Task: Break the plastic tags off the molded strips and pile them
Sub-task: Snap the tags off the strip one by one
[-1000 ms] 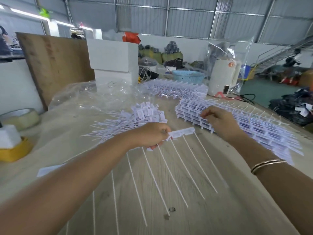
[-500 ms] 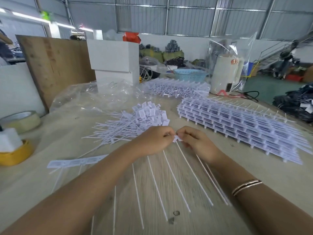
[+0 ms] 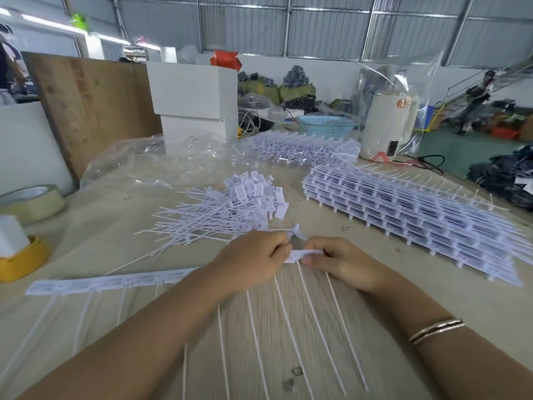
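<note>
My left hand (image 3: 253, 261) and my right hand (image 3: 337, 261) meet at the table's middle, both pinching a short white molded strip of tags (image 3: 300, 255). Its long thin tails run toward me across the table. Just beyond my hands lies the pile of separated tags (image 3: 245, 203), heads to the right, tails fanned left. Another strip (image 3: 109, 282) lies flat at the left, tails pointing toward me. A thick stack of whole strips (image 3: 418, 215) sits at the right, and a second stack (image 3: 305, 148) lies farther back.
Crumpled clear plastic wrap (image 3: 150, 166) covers the table's left rear. A tape roll (image 3: 31, 202) and a yellow holder (image 3: 20, 261) stand at the left edge. White boxes (image 3: 193, 96), a blue basket (image 3: 326, 125) and a white appliance (image 3: 386, 125) line the back.
My right hand came back from the right-hand stack to meet my left hand on the strip. The held strip is now shorter, and another strip has come into view at the left.
</note>
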